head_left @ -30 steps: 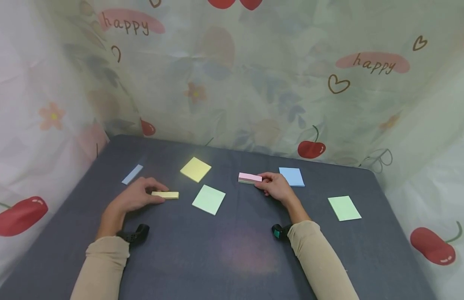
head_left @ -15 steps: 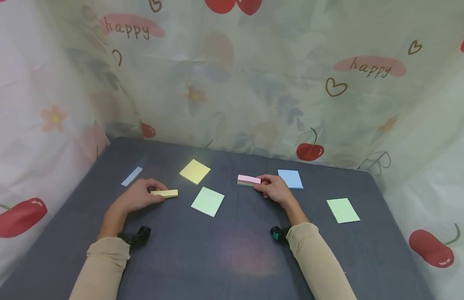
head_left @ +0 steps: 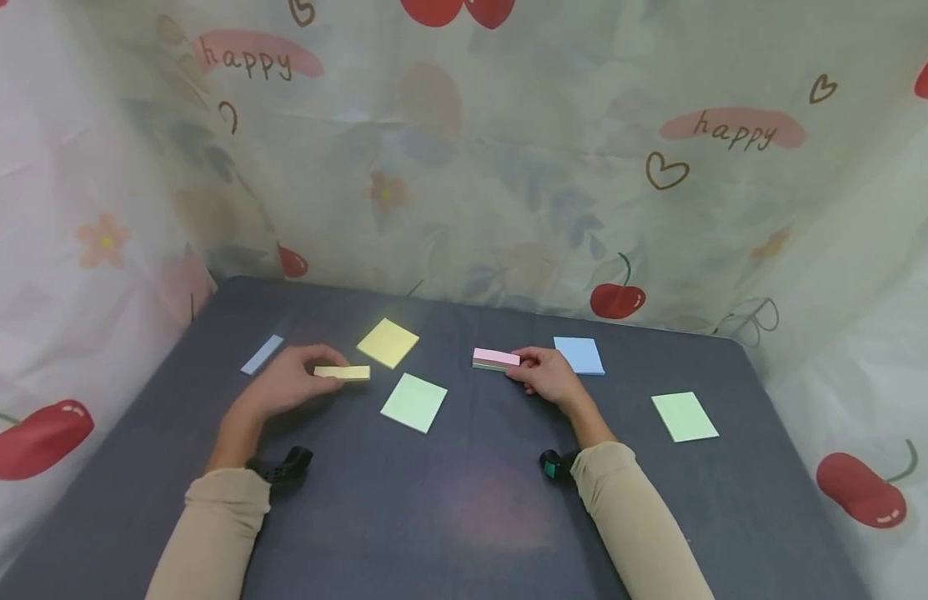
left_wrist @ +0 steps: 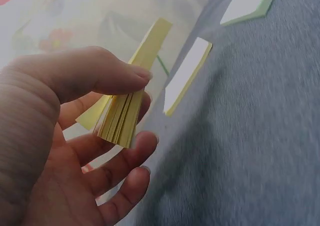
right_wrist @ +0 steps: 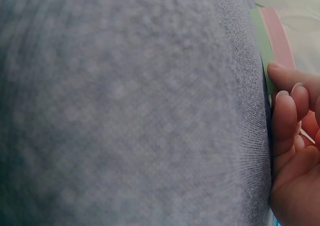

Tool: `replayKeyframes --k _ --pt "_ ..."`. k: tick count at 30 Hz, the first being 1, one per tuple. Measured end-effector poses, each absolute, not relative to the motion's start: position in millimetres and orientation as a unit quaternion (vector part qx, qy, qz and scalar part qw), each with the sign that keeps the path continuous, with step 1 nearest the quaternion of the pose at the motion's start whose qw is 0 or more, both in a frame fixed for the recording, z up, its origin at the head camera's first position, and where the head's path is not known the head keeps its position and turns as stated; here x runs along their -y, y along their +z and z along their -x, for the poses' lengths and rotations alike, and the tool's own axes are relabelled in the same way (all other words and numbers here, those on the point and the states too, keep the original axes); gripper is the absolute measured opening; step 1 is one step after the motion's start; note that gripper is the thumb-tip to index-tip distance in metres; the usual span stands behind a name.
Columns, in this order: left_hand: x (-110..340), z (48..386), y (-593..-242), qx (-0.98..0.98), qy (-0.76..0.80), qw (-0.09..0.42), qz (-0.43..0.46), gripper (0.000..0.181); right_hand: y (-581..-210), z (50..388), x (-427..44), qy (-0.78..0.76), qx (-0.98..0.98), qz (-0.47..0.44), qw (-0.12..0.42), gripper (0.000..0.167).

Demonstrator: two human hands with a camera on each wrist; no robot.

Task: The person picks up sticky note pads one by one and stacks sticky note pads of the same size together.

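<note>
The left hand pinches a narrow yellow sticky-note pad between thumb and fingers; in the left wrist view this pad is raised off the cloth, its sheets fanned at the near end. Between thumb and fingers of the right hand is the right end of a narrow pad, pink above and green below. The right wrist view shows the thumb against the green layer beside the pink one. A blue square pad lies just behind the right hand.
On the dark cloth lie a yellow square pad, a green square pad in the middle, another green pad at the right and a narrow blue pad left of the left hand. A patterned curtain hangs behind.
The left hand has moved slightly right and toward the back with the narrow yellow pad. The right hand stays in place, pinching the pink and green pad.
</note>
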State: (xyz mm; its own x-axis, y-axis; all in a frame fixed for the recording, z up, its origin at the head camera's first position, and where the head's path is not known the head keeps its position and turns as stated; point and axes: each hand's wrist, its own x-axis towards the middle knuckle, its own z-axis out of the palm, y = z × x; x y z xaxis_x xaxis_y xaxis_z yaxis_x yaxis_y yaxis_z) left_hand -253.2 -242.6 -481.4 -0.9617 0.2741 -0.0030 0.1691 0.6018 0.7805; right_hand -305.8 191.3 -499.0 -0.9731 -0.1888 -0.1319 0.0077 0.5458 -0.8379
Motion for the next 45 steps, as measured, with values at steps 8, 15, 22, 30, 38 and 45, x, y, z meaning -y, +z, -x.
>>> replayKeyframes --k 8,15,22,30,38,45 --pt "223.3 258.1 -470.8 -0.884 0.447 0.031 -0.135 0.025 -496.4 308.0 -190.1 -0.472 -0.874 0.057 0.102 0.035" --pt "202.3 258.6 -465.3 -0.887 0.445 0.003 -0.122 0.028 -496.7 306.2 -189.4 -0.475 -0.872 0.057 0.101 0.034" --pt "186.4 259.6 -462.9 -0.884 0.449 -0.015 -0.131 0.029 -499.5 304.8 -190.5 -0.482 -0.868 0.057 0.103 0.032" --pt "169.9 263.9 -453.5 -0.88 0.449 -0.021 -0.155 0.026 -501.2 305.6 -191.2 -0.48 -0.868 0.066 0.103 0.034" --pt "150.7 271.4 -436.8 -0.872 0.457 -0.006 -0.177 0.027 -500.3 306.4 -192.4 -0.483 -0.867 0.067 0.102 0.032" --pt "129.8 279.1 -431.6 -0.876 0.444 -0.012 -0.188 0.027 -499.4 306.1 -192.3 -0.485 -0.866 0.067 0.105 0.032"
